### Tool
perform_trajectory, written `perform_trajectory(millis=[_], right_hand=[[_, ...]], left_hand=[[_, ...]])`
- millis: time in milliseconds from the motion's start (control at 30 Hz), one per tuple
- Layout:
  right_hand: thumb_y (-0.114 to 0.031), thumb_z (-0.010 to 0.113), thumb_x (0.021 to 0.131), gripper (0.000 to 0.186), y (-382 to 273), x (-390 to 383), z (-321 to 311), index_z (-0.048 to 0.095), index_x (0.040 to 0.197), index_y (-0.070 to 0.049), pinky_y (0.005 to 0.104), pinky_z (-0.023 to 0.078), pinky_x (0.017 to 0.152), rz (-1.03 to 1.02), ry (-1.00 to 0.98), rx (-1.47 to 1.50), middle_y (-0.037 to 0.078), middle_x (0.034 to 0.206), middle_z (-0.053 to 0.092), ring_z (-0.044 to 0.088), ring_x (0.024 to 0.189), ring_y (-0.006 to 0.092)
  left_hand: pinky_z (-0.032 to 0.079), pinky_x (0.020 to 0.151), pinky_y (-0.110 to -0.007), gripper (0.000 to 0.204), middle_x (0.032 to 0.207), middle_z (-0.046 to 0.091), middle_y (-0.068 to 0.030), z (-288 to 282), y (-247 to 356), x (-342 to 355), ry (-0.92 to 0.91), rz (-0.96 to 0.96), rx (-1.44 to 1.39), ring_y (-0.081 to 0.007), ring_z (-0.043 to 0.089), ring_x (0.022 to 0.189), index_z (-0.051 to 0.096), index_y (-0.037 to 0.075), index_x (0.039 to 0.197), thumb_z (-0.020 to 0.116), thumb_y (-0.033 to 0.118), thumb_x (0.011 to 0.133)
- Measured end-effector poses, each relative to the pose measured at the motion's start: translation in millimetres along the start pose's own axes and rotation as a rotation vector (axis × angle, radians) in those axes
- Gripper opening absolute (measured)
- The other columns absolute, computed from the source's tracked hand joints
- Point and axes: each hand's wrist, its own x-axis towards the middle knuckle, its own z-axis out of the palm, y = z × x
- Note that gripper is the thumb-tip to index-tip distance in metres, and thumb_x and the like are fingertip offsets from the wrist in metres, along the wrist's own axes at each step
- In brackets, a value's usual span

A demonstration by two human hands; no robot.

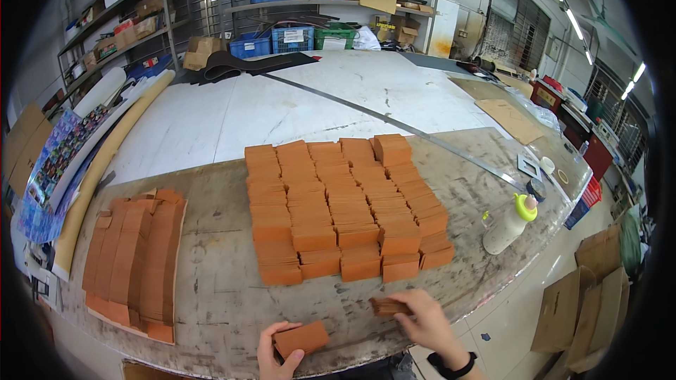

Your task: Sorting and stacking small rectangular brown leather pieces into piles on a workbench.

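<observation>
Near the front edge of the table, my left hand (276, 352) is closed round a small stack of orange-brown rectangular pieces (303, 338), thumb on the near side. To its right, my right hand (427, 322) grips another thin stack of orange-brown pieces (389, 307) between thumb and fingers, tilted so the layered edges show. Just beyond both hands stands a large block of stacked orange-brown pieces (345, 204), set in several columns side by side. Further left, more orange-brown pieces (134, 260) lie in long rows on a board.
A pale bottle with a yellow-green lid (508, 229) stands at the table's right edge, beside a roll of tape (535, 188). A long metal ruler (394, 123) crosses the table diagonally. Rolled sheets (113, 169) lie at the left; cardboard boxes (584, 302) stand on the floor at right.
</observation>
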Motion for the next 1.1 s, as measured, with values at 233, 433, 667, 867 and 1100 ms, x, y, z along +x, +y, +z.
perform_trajectory(millis=[233, 433, 667, 867, 1100], right_hand=[[0.008, 0.061, 0.076, 0.038, 1, 91, -92, 0.062, 0.113, -0.003, 0.0404, 0.048, 0.090, -0.151, 0.117, -0.226, 0.016, 0.109, 0.063, 0.058, 0.102, 0.0360], [0.008, 0.060, 0.076, 0.037, 62, 220, -116, 0.066, 0.111, 0.000, 0.0424, 0.049, 0.094, -0.082, 0.120, -0.260, 0.017, 0.116, 0.064, 0.060, 0.106, 0.0375], [0.008, 0.058, 0.076, 0.042, 138, 285, -78, 0.066, 0.115, -0.003, 0.0442, 0.041, 0.106, -0.056, 0.305, -0.365, 0.019, 0.137, 0.049, 0.044, 0.127, 0.0419], [0.009, 0.053, 0.080, 0.060, 138, 273, -70, 0.046, 0.138, -0.004, 0.0433, 0.035, 0.113, -0.050, 0.267, -0.367, 0.026, 0.146, 0.039, 0.035, 0.138, 0.0420], [0.007, 0.049, 0.081, 0.067, 138, 274, -76, 0.030, 0.145, 0.004, 0.0439, 0.035, 0.112, -0.169, 0.271, -0.403, 0.032, 0.154, 0.023, 0.029, 0.141, 0.0428]], left_hand=[[0.044, 0.095, -0.036, 0.045, 0.121, 0.058, -0.0127, 2, 12, -4, 0.034, -0.076, -0.010, -0.0247, 0.056, 0.112, 0.054, 0.002, 0.127, 0.063, 0.033, 0.096], [0.043, 0.096, -0.036, 0.040, 0.121, 0.058, -0.0120, 5, 10, -2, 0.038, -0.097, -0.034, -0.0244, 0.055, 0.113, 0.055, 0.003, 0.126, 0.061, 0.029, 0.097], [0.044, 0.095, -0.036, 0.038, 0.118, 0.059, -0.0112, 2, 4, -5, 0.049, -0.100, -0.006, -0.0238, 0.055, 0.110, 0.055, 0.003, 0.126, 0.061, 0.026, 0.097], [0.044, 0.095, -0.035, 0.036, 0.118, 0.058, -0.0116, 1, 10, -8, 0.052, -0.119, -0.042, -0.0235, 0.055, 0.111, 0.055, 0.003, 0.126, 0.061, 0.023, 0.096], [0.044, 0.095, -0.035, 0.034, 0.118, 0.058, -0.0114, 3, 11, -6, 0.069, -0.115, -0.033, -0.0233, 0.055, 0.110, 0.054, 0.002, 0.126, 0.060, 0.020, 0.097]])
